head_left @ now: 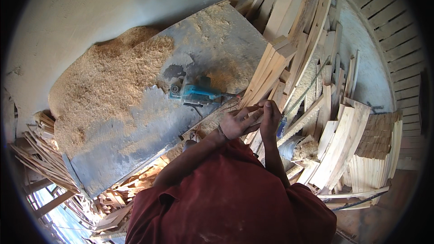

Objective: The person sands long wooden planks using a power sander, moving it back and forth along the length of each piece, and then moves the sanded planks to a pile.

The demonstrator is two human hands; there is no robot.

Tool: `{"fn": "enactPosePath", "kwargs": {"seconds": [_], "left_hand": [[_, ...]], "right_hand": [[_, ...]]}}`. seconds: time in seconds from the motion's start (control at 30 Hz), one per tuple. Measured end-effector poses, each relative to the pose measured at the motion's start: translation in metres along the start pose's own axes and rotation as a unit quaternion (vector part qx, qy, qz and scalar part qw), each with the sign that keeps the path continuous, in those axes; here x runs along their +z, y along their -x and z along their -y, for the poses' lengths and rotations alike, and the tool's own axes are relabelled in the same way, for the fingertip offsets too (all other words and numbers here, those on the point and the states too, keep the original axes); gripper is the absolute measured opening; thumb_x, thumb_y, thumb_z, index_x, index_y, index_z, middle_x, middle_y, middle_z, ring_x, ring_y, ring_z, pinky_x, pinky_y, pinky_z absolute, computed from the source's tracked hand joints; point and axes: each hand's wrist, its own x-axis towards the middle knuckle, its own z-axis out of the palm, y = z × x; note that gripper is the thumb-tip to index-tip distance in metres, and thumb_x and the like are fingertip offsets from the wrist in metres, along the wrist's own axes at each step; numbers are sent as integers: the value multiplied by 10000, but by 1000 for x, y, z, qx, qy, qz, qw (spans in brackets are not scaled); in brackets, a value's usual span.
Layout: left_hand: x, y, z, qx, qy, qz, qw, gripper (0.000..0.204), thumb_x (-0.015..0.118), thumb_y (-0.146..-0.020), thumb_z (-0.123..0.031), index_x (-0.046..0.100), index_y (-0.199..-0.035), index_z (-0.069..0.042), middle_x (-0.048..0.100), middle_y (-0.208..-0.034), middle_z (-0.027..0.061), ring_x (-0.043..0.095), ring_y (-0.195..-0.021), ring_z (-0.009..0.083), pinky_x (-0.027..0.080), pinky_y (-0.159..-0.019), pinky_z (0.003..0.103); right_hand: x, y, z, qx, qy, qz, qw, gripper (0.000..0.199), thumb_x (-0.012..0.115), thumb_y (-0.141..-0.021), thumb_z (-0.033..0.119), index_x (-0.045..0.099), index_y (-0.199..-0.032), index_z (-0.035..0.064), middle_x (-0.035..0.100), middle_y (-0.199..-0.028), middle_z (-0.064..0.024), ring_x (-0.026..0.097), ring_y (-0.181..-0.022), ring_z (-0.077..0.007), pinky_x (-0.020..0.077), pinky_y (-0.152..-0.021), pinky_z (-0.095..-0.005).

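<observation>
Presently noted: left hand (238, 122) and right hand (270, 118) met together on one thin wooden slat (267, 70) off the workbench (135, 126) right edge, likely light, stiff, splintery, best gripped mid-length.

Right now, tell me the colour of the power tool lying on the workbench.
Teal-blue with dark parts; the power tool shows best in the head view.
</observation>
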Motion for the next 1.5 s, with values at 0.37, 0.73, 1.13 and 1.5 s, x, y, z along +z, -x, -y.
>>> {"fn": "enactPosePath", "kwargs": {"seconds": [0.37, 0.73, 1.13, 1.5], "left_hand": [[7, -1, -11, 16, 92, -16, 995, 444, 793, -791, -295, 669, -1168, -97, 691, -1082, 64, 723, -833, 206, 591, -638, 312], [-12, -67, -90, -2, 245, 107, 963, 541, 737, -811, -224, 553, -1311, -127, 572, -1301, 78, 680, -1019, 218, 601, -726, 334], [-122, -159, -141, 238, 348, 91, 902, 255, 669, -903, -208, 700, -1072, -20, 695, -965, 101, 686, -851, 207, 581, -776, 337], [-52, -230, -147, 70, 215, -54, 973, 171, 677, -889, -144, 737, -1039, -91, 716, -940, 81, 674, -745, 210, 552, -631, 264]], "right_hand": [[-14, 41, -34, -37, -110, -48, 992, 629, 358, -1021, 532, 593, -1158, -35, 638, -1028, -127, 617, -1018, -214, 488, -875, -344], [-98, 29, -16, -172, -235, -17, 956, 810, 265, -980, 670, 623, -937, -56, 622, -852, -176, 640, -789, -245, 513, -642, -321], [-221, -86, 40, -145, -360, 82, 918, 917, 193, -937, 768, 595, -857, -51, 565, -767, -153, 508, -675, -264, 423, -676, -384], [-250, -193, 22, -46, -385, 130, 913, 826, 257, -945, 717, 596, -812, -24, 562, -723, -132, 547, -636, -259, 450, -620, -366]]}}
